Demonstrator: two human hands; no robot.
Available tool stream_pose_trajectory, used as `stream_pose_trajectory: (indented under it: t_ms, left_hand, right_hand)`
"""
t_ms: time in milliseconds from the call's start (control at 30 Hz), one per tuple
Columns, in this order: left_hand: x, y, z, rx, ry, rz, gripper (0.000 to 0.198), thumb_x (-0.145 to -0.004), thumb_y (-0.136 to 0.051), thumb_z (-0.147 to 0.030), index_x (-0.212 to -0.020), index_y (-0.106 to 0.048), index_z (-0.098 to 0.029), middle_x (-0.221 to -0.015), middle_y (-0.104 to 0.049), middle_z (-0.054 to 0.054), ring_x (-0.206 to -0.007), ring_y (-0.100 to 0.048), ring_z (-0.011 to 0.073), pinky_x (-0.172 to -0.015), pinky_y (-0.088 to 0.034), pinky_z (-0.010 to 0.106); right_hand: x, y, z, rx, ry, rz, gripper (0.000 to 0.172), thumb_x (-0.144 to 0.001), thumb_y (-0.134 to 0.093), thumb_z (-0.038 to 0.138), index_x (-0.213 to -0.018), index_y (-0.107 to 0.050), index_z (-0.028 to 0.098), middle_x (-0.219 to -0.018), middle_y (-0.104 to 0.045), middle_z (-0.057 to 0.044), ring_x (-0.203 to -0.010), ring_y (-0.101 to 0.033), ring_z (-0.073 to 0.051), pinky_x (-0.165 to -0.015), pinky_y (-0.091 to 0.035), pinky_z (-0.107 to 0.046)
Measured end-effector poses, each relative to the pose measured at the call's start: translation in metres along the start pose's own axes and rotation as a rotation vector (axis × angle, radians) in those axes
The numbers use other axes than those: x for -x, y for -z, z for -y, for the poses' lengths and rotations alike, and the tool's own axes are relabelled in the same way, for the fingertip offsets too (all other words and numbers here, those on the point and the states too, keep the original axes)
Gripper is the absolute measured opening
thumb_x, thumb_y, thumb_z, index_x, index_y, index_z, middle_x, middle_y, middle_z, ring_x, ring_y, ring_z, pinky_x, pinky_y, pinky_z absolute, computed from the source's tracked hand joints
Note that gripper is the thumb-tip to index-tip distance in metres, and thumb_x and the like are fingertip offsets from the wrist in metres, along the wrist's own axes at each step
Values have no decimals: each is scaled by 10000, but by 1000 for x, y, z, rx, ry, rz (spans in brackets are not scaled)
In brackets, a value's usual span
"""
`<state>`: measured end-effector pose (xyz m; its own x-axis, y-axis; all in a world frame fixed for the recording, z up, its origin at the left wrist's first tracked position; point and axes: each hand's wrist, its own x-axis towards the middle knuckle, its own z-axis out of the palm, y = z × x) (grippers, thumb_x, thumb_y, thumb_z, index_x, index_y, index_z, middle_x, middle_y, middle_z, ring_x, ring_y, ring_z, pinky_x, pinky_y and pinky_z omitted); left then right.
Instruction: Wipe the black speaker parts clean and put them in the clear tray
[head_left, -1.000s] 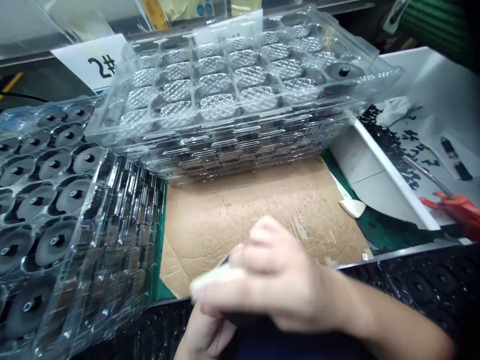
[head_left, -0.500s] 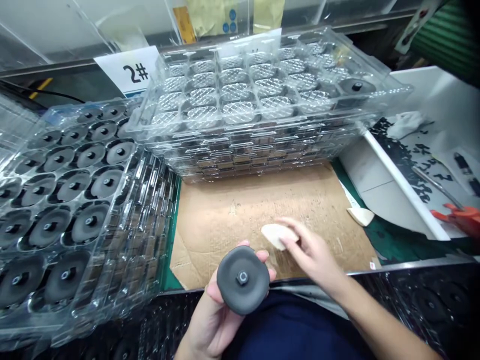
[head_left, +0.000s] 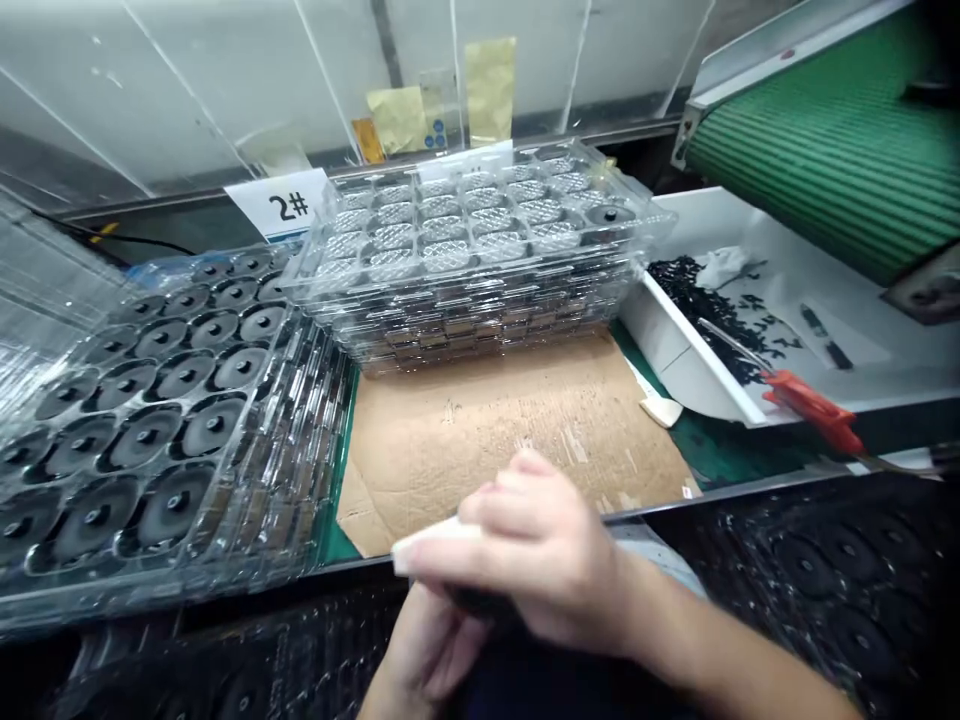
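Note:
My right hand (head_left: 540,550) is closed on a white foam-like pad (head_left: 427,540) and lies across my left hand. Beneath it, my left hand (head_left: 431,640) grips a round dark grey disc (head_left: 484,603). Most of the disc is now covered by the right hand, and only a dark edge shows. The pad appears to be over the disc; whether the two touch cannot be made out. Both hands are in front of the near edge of a cardboard sheet (head_left: 487,420).
At left stands a tray stack (head_left: 262,470) holding similar discs. Clear blister trays (head_left: 450,290) are piled behind the cardboard, one disc in the top one. Rightward are a second white piece (head_left: 661,411), a white bin (head_left: 697,345) with black bits, an orange-handled tool (head_left: 814,405) and a green belt (head_left: 832,160).
My right hand has brought the white pad left and down over the disc in my left hand, hiding its face and stem. The camera view has shifted, showing more of the green belt.

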<state>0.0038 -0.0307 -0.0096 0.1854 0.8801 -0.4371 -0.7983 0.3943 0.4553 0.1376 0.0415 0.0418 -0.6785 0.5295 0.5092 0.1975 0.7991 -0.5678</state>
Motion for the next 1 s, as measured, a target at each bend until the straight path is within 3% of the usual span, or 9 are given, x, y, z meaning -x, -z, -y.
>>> stream_pose_trajectory:
  t_ms: [100,200,267,400,533,667,767,1000]
  left_hand:
    - [12,-1,-4,61,-2,94,385,-672,-675,-449,-1017,-690,-279,-1017,-700,32,-1033,-608,242,-907,-483,312]
    - [24,-3,-10,79,-4,217,539,-644,-683,-464,-1149,-611,-290,-1265,-576,68,-1100,-567,283,-950,-452,332]
    - [29,-5,-14,57,-6,288,550,-674,-660,-456,-1190,-579,-281,-1351,-494,77,-1149,-528,293,-960,-445,323]
    - [33,-9,-15,52,-8,406,545,-714,-640,-428,-1227,-545,-270,-1410,-419,61,-1190,-487,301,-956,-451,306]
    - [32,-11,-12,72,-29,439,524,-765,-609,-395,-1255,-519,-235,-1417,-403,62,-1217,-451,317,-958,-451,313]
    - [30,-10,-11,85,-7,412,495,-779,-598,-391,-1245,-532,-238,-1375,-460,77,-1216,-452,308,-962,-439,293]
    - [30,-8,-14,121,-26,363,466,-763,-608,-404,-1212,-556,-295,-1307,-540,55,-1186,-495,275,-956,-439,285]
    - [17,-4,-30,166,-133,217,470,-743,-642,-400,-1198,-564,-315,-1299,-549,30,-1192,-494,254,-987,-406,300]
  right_hand:
    - [14,9,-1,-122,-299,-75,305,-888,-450,134,-1131,-591,253,-955,-668,2,-829,-578,-133,-752,-389,-301]
    - [36,19,3,-252,-617,-248,244,-893,-498,244,-1113,-603,256,-1068,-654,-10,-946,-592,-161,-779,-459,-284]
    - [50,21,7,-302,-720,-304,251,-883,-514,319,-1097,-622,244,-1103,-647,-28,-995,-593,-193,-794,-488,-298]
    - [67,21,14,-272,-777,-310,302,-858,-528,359,-1093,-642,207,-1115,-648,-69,-1035,-585,-249,-825,-502,-349]
    - [73,22,11,-297,-801,-321,319,-852,-526,375,-1096,-642,205,-1133,-638,-76,-1030,-586,-251,-853,-487,-366]
    - [72,16,2,-382,-809,-220,309,-860,-516,367,-1092,-645,208,-1119,-643,-68,-1017,-589,-232,-906,-454,-377]
    - [67,7,-9,-453,-819,-125,294,-868,-503,351,-1078,-649,206,-1055,-668,-62,-955,-615,-216,-841,-489,-351]
    - [36,-14,-48,-515,-786,87,304,-857,-504,387,-1050,-656,208,-1032,-673,-71,-937,-623,-242,-817,-498,-402]
